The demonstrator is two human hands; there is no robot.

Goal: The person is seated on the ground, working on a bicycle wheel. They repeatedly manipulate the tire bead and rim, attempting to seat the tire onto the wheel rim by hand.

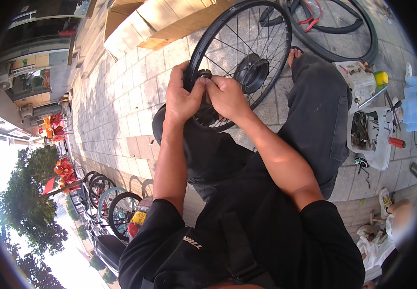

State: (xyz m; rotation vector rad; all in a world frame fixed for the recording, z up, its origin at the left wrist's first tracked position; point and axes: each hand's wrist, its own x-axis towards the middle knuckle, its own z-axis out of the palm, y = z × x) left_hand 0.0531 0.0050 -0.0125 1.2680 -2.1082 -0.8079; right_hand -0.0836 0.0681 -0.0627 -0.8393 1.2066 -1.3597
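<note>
A bicycle wheel (pixel 207 37) with a black rim, thin spokes and a large black hub (pixel 252 73) stands tilted between my legs. My left hand (pixel 184 96) is closed around the near-left part of the rim, its fingers running behind it. On the inner side of the rim, my right hand (pixel 226 96) pinches at a small black round part (pixel 203 73). Both thumbs meet just below that part. What lies under the thumbs and fingertips is hidden.
A cardboard box (pixel 170 29) lies beyond the wheel. Loose black tyres (pixel 373 41) and a red tube (pixel 309 20) are at far right. A white tool case (pixel 379 159) and a red-handled tool (pixel 397 142) lie right of my leg. Other people sit at the right edge.
</note>
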